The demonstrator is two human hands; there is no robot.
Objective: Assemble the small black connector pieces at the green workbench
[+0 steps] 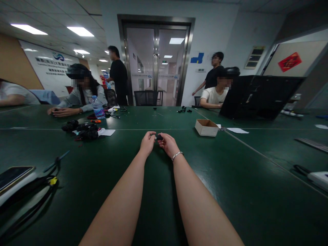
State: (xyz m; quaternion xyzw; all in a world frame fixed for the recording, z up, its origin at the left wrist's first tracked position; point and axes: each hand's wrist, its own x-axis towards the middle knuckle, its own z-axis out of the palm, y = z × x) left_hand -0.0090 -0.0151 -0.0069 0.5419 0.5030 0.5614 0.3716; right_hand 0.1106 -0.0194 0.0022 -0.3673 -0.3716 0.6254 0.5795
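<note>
My left hand (pixel 147 143) and my right hand (pixel 169 144) meet above the green table. Between their fingertips is a small black stick with a silvery end (pixel 159 137), which looks like a USB stick. The fingers of my right hand pinch its black part. Those of my left hand are closed at the silvery end and partly hide it. A silver bracelet (pixel 177 155) circles my right wrist.
The green table (pixel 123 171) carries a white open box (pixel 206 128), a water bottle (pixel 98 107), a bundle of black items (pixel 84 130), a phone (pixel 15 176) with cables, and a large black case (pixel 258 97). Several people sit or stand beyond.
</note>
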